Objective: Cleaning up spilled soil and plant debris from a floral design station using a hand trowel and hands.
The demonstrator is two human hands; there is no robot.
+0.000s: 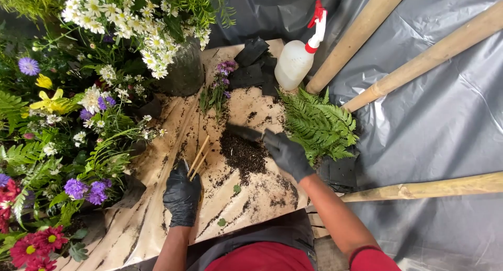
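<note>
Both my hands wear black gloves. My left hand is closed around two thin wooden sticks that point up and right over the pale wooden board. My right hand grips a dark scoop-like tool whose tip reaches left above a pile of dark soil in the middle of the board. A green fern lies just right of my right hand.
A white spray bottle with a red trigger stands at the back beside black plastic pots. A purple-flowered sprig lies on the board. Daisies and mixed flowers crowd the left. Bamboo poles cross grey sheeting on the right.
</note>
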